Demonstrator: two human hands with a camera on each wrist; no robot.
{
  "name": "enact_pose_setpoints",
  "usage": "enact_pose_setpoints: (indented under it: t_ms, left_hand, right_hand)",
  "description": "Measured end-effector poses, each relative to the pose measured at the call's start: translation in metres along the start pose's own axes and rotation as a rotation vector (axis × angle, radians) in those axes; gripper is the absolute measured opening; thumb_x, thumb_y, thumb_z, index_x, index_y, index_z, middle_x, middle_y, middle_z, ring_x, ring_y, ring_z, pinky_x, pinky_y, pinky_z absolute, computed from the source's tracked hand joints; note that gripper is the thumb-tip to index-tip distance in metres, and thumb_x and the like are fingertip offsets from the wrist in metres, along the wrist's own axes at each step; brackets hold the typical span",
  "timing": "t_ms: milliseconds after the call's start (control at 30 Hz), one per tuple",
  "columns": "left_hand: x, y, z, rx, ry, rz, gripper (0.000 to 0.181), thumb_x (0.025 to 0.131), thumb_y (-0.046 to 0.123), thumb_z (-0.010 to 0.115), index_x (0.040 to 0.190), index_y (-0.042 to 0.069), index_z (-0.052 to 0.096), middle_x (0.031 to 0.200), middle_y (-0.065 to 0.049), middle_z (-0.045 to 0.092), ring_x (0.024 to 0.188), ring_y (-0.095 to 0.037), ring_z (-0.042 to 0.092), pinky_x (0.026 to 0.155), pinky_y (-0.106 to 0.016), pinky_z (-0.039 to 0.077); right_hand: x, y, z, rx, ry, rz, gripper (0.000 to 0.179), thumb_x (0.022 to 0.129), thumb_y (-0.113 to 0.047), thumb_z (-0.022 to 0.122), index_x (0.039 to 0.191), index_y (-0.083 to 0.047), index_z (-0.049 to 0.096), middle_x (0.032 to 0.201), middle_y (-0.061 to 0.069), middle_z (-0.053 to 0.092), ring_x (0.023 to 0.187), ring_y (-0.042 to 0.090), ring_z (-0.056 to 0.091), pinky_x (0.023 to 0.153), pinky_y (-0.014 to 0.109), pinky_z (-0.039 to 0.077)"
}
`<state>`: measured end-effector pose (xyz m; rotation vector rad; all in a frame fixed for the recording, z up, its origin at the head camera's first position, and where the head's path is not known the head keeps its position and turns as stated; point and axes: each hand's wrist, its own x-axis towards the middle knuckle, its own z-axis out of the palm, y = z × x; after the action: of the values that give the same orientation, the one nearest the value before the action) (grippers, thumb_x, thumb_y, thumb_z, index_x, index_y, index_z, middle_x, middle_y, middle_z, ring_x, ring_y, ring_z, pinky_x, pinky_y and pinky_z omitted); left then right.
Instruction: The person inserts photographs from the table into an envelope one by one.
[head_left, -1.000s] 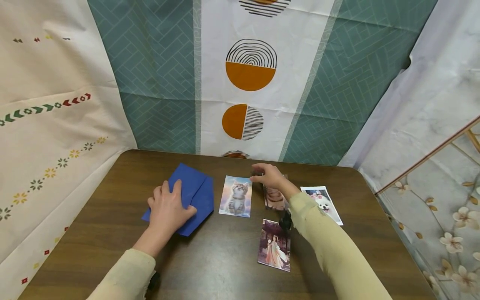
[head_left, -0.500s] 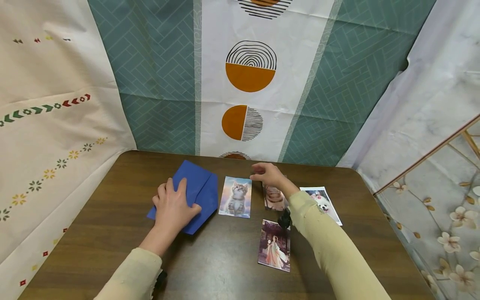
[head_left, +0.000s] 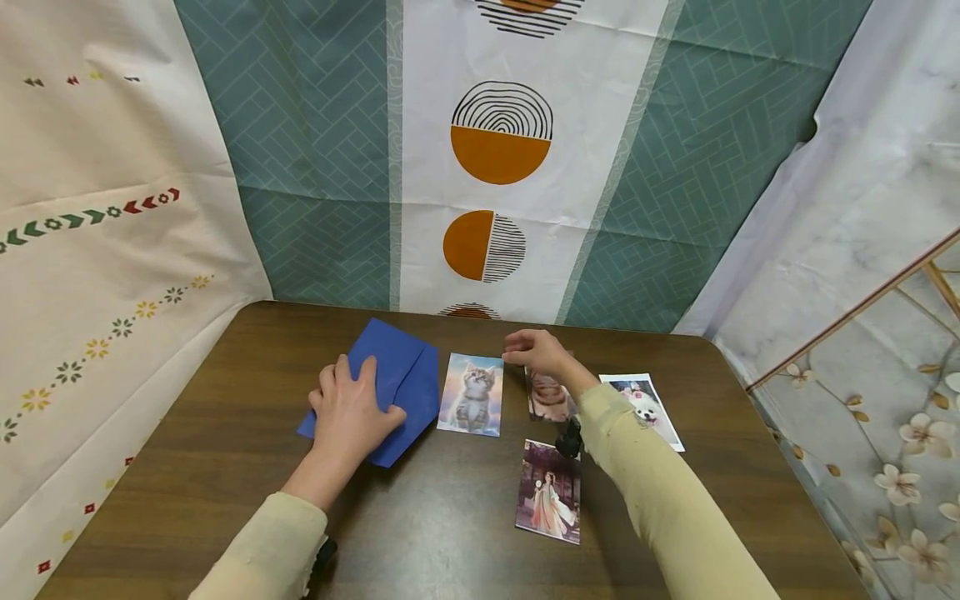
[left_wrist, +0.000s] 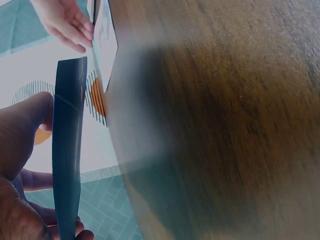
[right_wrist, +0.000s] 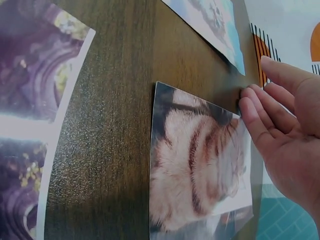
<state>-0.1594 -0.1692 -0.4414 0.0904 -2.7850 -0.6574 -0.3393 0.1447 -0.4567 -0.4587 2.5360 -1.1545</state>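
My left hand [head_left: 348, 412] grips a blue envelope [head_left: 408, 387], thumb on one side and fingers on the other; in the left wrist view the envelope [left_wrist: 69, 150] shows edge-on, above the table. Just right of it a kitten photo [head_left: 472, 396] lies flat. My right hand [head_left: 542, 352] reaches over the far end of a striped cat photo [head_left: 550, 400], its fingers loosely bent and holding nothing. The right wrist view has those fingertips beside the top edge of the striped cat photo [right_wrist: 200, 165], with the kitten photo [right_wrist: 212, 25] close by.
A photo of a robed figure [head_left: 550, 492] lies nearer the front, below the striped cat photo. Farther right is a white dog photo [head_left: 647, 408], partly behind the right sleeve. The dark wooden table [head_left: 420, 533] ends at a patterned cloth backdrop [head_left: 322, 167].
My left hand has carried the blue envelope a little to the right, closer to the kitten photo. The right hand has stayed almost still, and the photos lie where they were.
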Motion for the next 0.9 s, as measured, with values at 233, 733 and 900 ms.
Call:
enact_pose_setpoints:
  t_ms: [233, 733, 900]
  left_hand:
    - [-0.001, 0.000, 0.001, 0.002, -0.014, -0.005, 0.076, 0.082, 0.027, 0.080, 0.145, -0.005, 0.054, 0.152, -0.045, 0.037, 0.136, -0.063, 0.035, 0.093, -0.080, 0.038]
    - [0.000, 0.001, 0.002, 0.009, -0.032, -0.015, 0.077, 0.083, 0.029, 0.079, 0.147, -0.005, 0.053, 0.153, -0.044, 0.036, 0.137, -0.062, 0.035, 0.093, -0.079, 0.039]
    - [0.001, 0.001, 0.002, 0.007, -0.037, -0.018, 0.078, 0.083, 0.029, 0.079, 0.148, -0.006, 0.052, 0.153, -0.044, 0.037, 0.137, -0.063, 0.035, 0.093, -0.079, 0.039]
  right_hand:
    - [0.004, 0.002, 0.003, 0.015, -0.011, 0.006, 0.043, 0.102, -0.017, 0.074, 0.140, 0.000, 0.066, 0.125, 0.016, 0.074, 0.113, 0.030, 0.070, 0.090, 0.039, 0.056]
    - [0.006, 0.000, 0.016, -0.023, 0.039, -0.038, 0.040, 0.094, -0.013, 0.082, 0.130, 0.002, 0.071, 0.118, 0.014, 0.075, 0.109, 0.028, 0.071, 0.091, 0.039, 0.058]
    - [0.008, 0.002, 0.020, -0.050, 0.043, -0.044, 0.039, 0.093, -0.012, 0.084, 0.127, 0.001, 0.072, 0.116, 0.014, 0.075, 0.108, 0.028, 0.071, 0.090, 0.037, 0.058]
